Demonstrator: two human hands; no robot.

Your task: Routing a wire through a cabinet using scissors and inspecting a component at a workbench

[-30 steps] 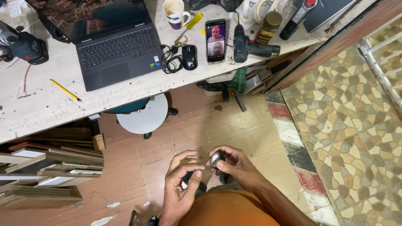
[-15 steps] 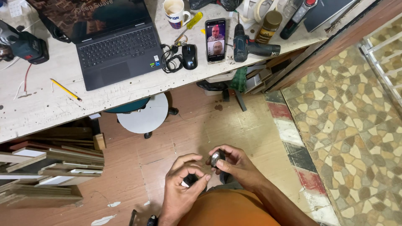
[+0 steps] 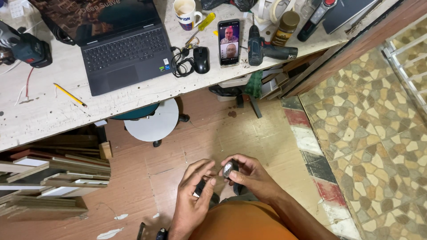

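Small black-and-silver part sits pinched in the fingers of the right hand, held low over the wooden floor, just above the person's orange-clad lap. What kind of part it is I cannot tell; it is rounded, dark, with a shiny face. The left hand is beside it, fingers curled round a second small dark piece with a white edge, its fingertips nearly touching the right hand's. Both hands are closed on what they hold, close together, well apart from the bench.

The bench runs across the top, its near edge above a round white stool. A dark laptop stands open near the middle of the bench, its keyboard toward the near edge. Left of it, a yellow pencil lies close to the near edge, and a black power tool rests by the left edge. Right of the laptop are a coiled black cable, a black mouse, and a phone lying flat with its screen lit. A cordless drill lies just beside the phone. A mug and a yellow-handled screwdriver are toward the far edge, with a brown jar further right.

Stacked wooden boards lie under the bench at the left. Patterned stone paving fills the right side.
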